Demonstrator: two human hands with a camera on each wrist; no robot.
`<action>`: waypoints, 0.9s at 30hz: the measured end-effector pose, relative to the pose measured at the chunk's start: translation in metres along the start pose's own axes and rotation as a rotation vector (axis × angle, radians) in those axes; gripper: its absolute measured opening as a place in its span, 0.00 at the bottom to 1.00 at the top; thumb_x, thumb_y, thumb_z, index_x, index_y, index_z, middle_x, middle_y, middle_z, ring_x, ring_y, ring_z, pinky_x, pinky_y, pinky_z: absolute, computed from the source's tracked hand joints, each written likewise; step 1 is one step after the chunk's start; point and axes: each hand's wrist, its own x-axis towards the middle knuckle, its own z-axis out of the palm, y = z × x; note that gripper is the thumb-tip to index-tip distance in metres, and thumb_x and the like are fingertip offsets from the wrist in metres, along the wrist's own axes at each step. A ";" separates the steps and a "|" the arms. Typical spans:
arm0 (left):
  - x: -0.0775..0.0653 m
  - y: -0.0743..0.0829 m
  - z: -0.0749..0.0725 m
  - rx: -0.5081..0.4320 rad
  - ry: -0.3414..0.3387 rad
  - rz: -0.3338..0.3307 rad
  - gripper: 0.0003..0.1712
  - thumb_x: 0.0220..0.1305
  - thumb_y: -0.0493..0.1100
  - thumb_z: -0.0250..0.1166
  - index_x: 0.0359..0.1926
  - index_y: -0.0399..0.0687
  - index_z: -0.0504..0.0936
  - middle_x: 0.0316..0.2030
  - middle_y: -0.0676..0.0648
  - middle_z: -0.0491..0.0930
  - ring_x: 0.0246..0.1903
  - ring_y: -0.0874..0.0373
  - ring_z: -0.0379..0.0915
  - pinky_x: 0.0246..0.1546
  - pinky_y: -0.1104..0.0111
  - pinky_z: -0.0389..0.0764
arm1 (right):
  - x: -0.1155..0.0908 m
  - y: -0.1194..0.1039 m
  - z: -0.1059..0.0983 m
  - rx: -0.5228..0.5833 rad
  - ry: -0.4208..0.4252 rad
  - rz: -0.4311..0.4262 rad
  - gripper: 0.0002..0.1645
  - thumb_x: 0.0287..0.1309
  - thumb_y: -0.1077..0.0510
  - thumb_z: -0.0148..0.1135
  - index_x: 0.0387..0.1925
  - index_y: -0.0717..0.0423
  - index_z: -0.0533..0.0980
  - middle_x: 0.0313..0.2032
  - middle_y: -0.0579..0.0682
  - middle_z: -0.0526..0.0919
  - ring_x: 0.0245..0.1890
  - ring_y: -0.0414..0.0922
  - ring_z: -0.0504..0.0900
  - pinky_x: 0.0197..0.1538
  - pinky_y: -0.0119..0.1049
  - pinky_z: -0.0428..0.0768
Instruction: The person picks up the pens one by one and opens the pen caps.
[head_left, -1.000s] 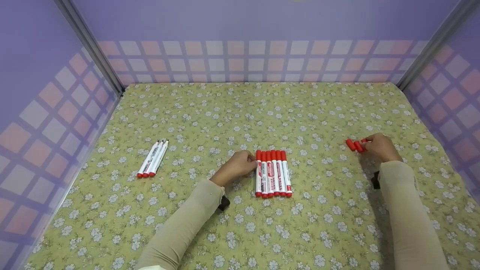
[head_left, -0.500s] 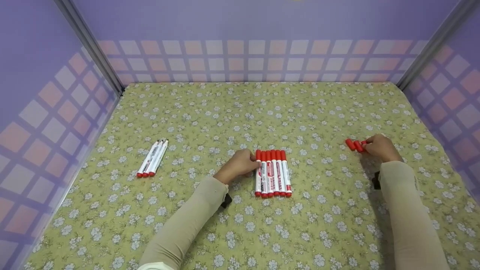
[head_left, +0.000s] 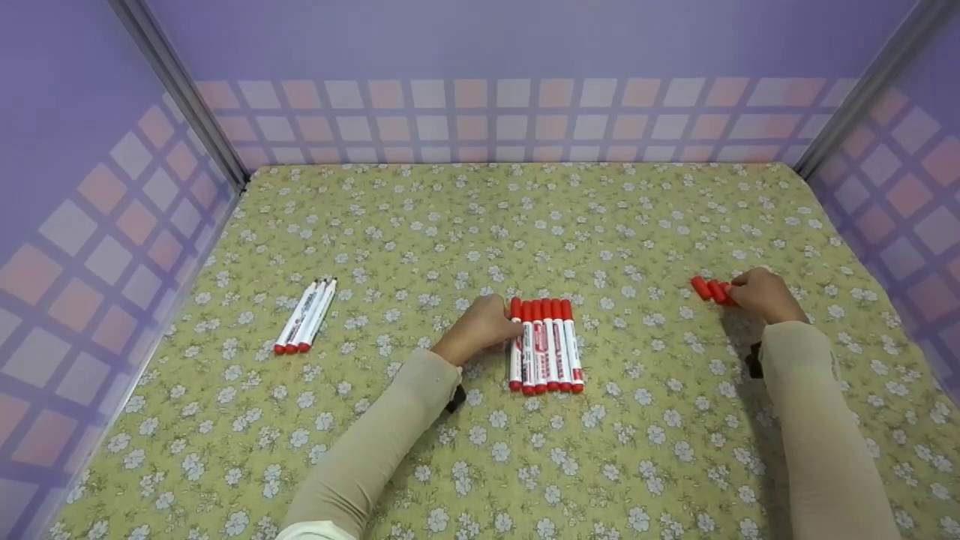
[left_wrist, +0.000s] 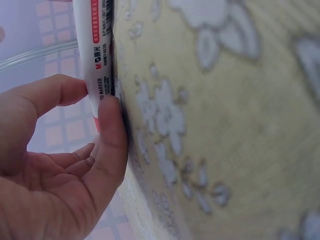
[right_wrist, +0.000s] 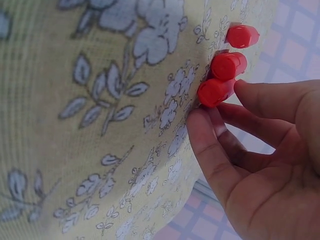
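Observation:
A row of several red-capped white markers (head_left: 547,352) lies side by side in the middle of the table. At the row's left end, my left hand (head_left: 484,328) pinches the nearest marker (left_wrist: 95,55) by its barrel between thumb and fingertip. Far to the right, my right hand (head_left: 766,295) holds a red marker cap (right_wrist: 212,92) between thumb and fingertip. That cap lies against a second red cap (right_wrist: 228,65). A third red cap (head_left: 700,288) lies a little to the left of them.
Three uncapped white markers (head_left: 306,318) lie together at the left, tips pointing away from me. A yellow-green flowered cloth (head_left: 480,225) covers the table. Purple panels (head_left: 495,45) with a checked band enclose its back and sides.
My left hand has shifted slightly right, its thumb now over the end marker. The cap in my right hand has come closer to the middle cap.

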 end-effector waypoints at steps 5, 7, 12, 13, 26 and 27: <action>0.002 0.003 0.000 0.054 0.001 -0.032 0.20 0.57 0.41 0.63 0.13 0.52 0.65 0.11 0.54 0.61 0.11 0.62 0.58 0.13 0.71 0.63 | 0.001 0.000 0.000 0.013 -0.006 0.022 0.30 0.69 0.57 0.41 0.61 0.80 0.63 0.59 0.79 0.65 0.55 0.68 0.71 0.53 0.57 0.73; 0.003 0.004 0.000 0.067 -0.003 -0.048 0.20 0.57 0.42 0.63 0.13 0.52 0.65 0.11 0.54 0.62 0.11 0.62 0.59 0.13 0.71 0.64 | 0.001 0.000 0.001 0.018 -0.001 0.027 0.30 0.69 0.58 0.41 0.61 0.80 0.63 0.59 0.79 0.66 0.54 0.67 0.72 0.52 0.57 0.74; 0.004 0.005 0.000 0.098 0.003 -0.051 0.20 0.55 0.41 0.64 0.14 0.52 0.64 0.13 0.54 0.60 0.13 0.62 0.57 0.14 0.70 0.63 | 0.002 0.000 0.002 0.023 0.015 0.028 0.29 0.69 0.58 0.41 0.60 0.80 0.64 0.57 0.78 0.67 0.53 0.65 0.73 0.50 0.55 0.75; 0.005 0.005 0.000 0.103 0.004 -0.047 0.19 0.55 0.41 0.64 0.15 0.52 0.65 0.14 0.54 0.60 0.14 0.62 0.58 0.15 0.70 0.63 | 0.002 0.000 0.002 0.023 0.016 0.029 0.29 0.69 0.58 0.41 0.60 0.80 0.65 0.57 0.78 0.68 0.52 0.65 0.74 0.49 0.54 0.75; -0.001 -0.001 -0.001 -0.084 0.020 -0.035 0.19 0.54 0.41 0.65 0.16 0.52 0.64 0.13 0.55 0.62 0.12 0.63 0.59 0.14 0.70 0.66 | -0.003 0.002 -0.002 0.071 0.007 0.017 0.31 0.70 0.57 0.41 0.63 0.79 0.61 0.57 0.78 0.68 0.41 0.53 0.74 0.37 0.37 0.74; -0.001 -0.001 -0.001 -0.100 0.017 -0.034 0.19 0.54 0.41 0.65 0.15 0.52 0.64 0.13 0.55 0.62 0.12 0.63 0.59 0.15 0.70 0.66 | -0.004 0.002 -0.002 0.073 0.008 0.019 0.31 0.69 0.57 0.41 0.63 0.79 0.61 0.58 0.78 0.68 0.41 0.53 0.74 0.37 0.36 0.74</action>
